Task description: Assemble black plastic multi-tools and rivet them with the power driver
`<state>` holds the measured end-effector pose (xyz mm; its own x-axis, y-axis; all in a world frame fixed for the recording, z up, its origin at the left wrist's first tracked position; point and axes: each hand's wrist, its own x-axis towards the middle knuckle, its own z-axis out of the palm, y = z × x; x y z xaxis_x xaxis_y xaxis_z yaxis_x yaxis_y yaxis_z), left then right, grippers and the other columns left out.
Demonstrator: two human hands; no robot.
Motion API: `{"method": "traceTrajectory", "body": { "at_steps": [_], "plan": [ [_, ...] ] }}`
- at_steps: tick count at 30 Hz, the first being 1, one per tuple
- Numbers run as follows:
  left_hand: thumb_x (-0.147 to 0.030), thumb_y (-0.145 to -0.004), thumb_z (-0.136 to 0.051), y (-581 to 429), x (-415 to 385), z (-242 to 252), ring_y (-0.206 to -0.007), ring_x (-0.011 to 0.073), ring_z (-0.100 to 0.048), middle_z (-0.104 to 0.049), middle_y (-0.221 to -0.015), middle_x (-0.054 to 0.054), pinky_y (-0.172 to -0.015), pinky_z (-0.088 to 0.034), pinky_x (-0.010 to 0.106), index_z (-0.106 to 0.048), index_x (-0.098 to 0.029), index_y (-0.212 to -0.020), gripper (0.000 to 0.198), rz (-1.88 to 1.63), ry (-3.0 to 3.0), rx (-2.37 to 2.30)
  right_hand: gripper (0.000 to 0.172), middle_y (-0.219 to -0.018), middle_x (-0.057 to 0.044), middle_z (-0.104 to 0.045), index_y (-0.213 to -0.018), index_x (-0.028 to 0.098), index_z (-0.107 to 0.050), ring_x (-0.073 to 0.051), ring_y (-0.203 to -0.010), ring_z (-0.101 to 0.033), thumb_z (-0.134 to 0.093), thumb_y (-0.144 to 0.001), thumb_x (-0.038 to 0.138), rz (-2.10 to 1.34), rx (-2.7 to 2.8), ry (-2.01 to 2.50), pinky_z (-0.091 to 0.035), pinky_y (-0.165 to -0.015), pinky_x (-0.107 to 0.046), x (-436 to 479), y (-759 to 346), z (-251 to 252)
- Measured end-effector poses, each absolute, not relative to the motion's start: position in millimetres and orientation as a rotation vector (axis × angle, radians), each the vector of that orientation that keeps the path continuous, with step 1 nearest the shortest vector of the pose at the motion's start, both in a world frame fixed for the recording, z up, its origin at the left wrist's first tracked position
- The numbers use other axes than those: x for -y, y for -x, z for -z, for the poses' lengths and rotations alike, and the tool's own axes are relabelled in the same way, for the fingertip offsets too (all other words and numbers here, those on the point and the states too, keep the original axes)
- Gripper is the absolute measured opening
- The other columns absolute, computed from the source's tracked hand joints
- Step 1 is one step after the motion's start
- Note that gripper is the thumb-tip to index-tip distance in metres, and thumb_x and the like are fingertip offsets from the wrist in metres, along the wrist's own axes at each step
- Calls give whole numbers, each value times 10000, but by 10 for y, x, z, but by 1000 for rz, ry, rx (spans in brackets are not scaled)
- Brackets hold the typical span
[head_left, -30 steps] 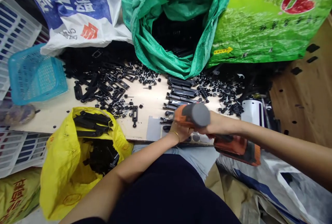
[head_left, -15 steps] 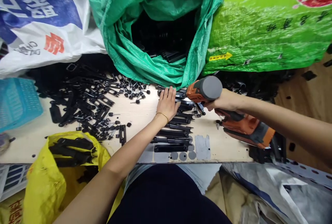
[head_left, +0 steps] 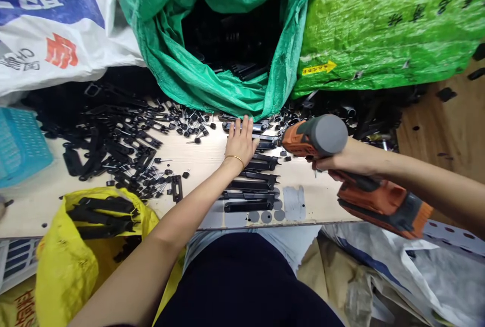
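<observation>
Flat, with its fingers stretched out, my left hand [head_left: 241, 142] rests on the far end of a row of long black plastic parts [head_left: 252, 185] laid side by side on the table. My right hand [head_left: 346, 157] is wrapped round the grip of an orange and grey cordless drill [head_left: 316, 137], its battery [head_left: 384, 211] low on the right. The drill's nose points left at the right ends of the far parts; whether the tip touches one I cannot tell. Small black-headed screws [head_left: 197, 125] lie scattered to the left of my left hand.
An open green sack [head_left: 159, 59] holding black parts stands at the back, between a white-blue sack [head_left: 71, 13] and a bright green one [head_left: 390, 34]. Loose black parts [head_left: 102, 140] heap on the left. A yellow bag [head_left: 64, 261] and blue basket [head_left: 22, 145] are at left.
The drill in my right hand has moved right and slightly toward me, away from my left hand. My left hand stays flat on the row. The view has shifted a little.
</observation>
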<state>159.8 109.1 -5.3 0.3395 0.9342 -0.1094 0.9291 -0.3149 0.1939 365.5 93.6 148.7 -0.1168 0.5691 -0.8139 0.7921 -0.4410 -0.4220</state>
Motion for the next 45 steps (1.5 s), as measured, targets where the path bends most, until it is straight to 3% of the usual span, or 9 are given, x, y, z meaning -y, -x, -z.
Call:
{"method": "traceTrajectory", "body": {
  "at_steps": [11,17,21,29,32,36,40,45],
  "plan": [
    [-359,-947,-283,-1545,-1193,34,-1389,305,-222,-246,-1518,125,-1150,-136,431,-219,-60,-1453,591,-27,-2390,-1610,227,-478,40,-481,-814,136,-560,-89,-370,-465,-575,-589,107,1426,-1621,-1888,-358,-345,-186,-1060,-3514,-1327],
    [-384,-939,-322,-1385,-938,-119,-1418,288,-141,-165,-1545,97,-1155,-89,466,-224,-105,-1457,597,-135,-2460,-1494,313,-586,23,-524,-930,132,-549,-75,-352,-465,-565,-620,89,1659,-1457,-2004,-359,-330,-193,-637,-3593,-1548],
    [-369,-939,-332,-1343,-724,-57,-1417,294,-148,-200,-1538,83,-1144,-102,492,-273,-152,-1446,555,-112,-2473,-1476,217,-537,39,-491,-842,141,-528,-75,-352,-454,-566,-629,139,1760,-1407,-1959,-346,-323,-189,-436,-3583,-1473],
    [-293,-935,-321,-1356,-782,81,-1418,278,-147,-180,-1545,73,-1146,-128,475,-238,-167,-1459,545,-101,-2475,-1415,292,-499,37,-487,-880,131,-554,-92,-361,-462,-554,-588,125,1432,-1586,-1760,-351,-343,-196,-588,-3337,-1362],
    [-302,-930,-338,-1319,-802,24,-1413,287,-162,-185,-1543,82,-1141,-146,478,-263,-156,-1450,546,-98,-2480,-1358,237,-472,26,-480,-850,124,-552,-112,-380,-490,-553,-614,142,1411,-1588,-1807,-370,-353,-201,-510,-3334,-1432],
    [-351,-939,-323,-1241,-633,-108,-1410,286,-175,-218,-1534,83,-1146,-126,482,-306,-144,-1431,535,-131,-2504,-1330,334,-519,32,-520,-938,155,-529,-110,-382,-498,-565,-607,133,1550,-1588,-1862,-394,-366,-205,-228,-3459,-1525],
    [-375,-941,-324,-1200,-362,-132,-1411,290,-173,-246,-1524,90,-1143,-115,501,-329,-161,-1423,527,-105,-2526,-1315,102,-444,35,-464,-696,167,-498,-97,-368,-461,-541,-607,144,1558,-1516,-1870,-359,-358,-196,-5,-3522,-1537],
    [-343,-937,-338,-1210,-265,13,-1416,298,-155,-213,-1535,73,-1129,-87,552,-323,-210,-1426,507,-101,-2547,-1310,90,-459,26,-471,-623,170,-470,-103,-399,-474,-544,-576,149,1380,-1645,-1724,-353,-381,-198,-55,-3409,-1456]
  ]
}}
